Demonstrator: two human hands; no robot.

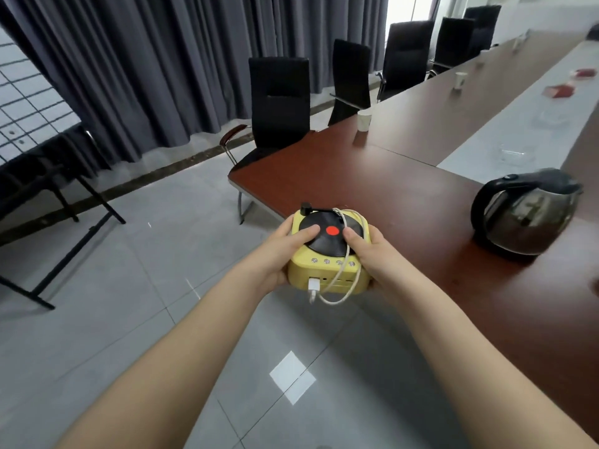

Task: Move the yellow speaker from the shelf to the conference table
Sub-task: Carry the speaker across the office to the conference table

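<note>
Yellow speaker (327,270) is held in the air between both hands, at the near edge of the conference table (372,176), partly over the grey tile floor (129,286), not resting on the tabletop as far as I can tell. Left hand (282,254) wraps the speaker's left side, thumb lying on the black record-style disc (324,236) on top, other fingers curled under and hidden. Right hand (372,257) grips the right side the same way, thumb tip at the disc's edge near the red centre dot (332,230). Both grips closed firmly on the body. A white cable (340,286) is plugged into the front face, loops below the speaker and runs up over the top. Four small round buttons (332,261) sit in a row on the front edge. Table is dark reddish wood with a pale strip down the middle. A black and steel electric kettle (525,212) stands on it to the right of the speaker, well apart. White paper cup (363,120) further along the left edge, more cups beyond. Black office chairs (278,102) line the table's left side, grey curtains (146,59) behind them.
</note>
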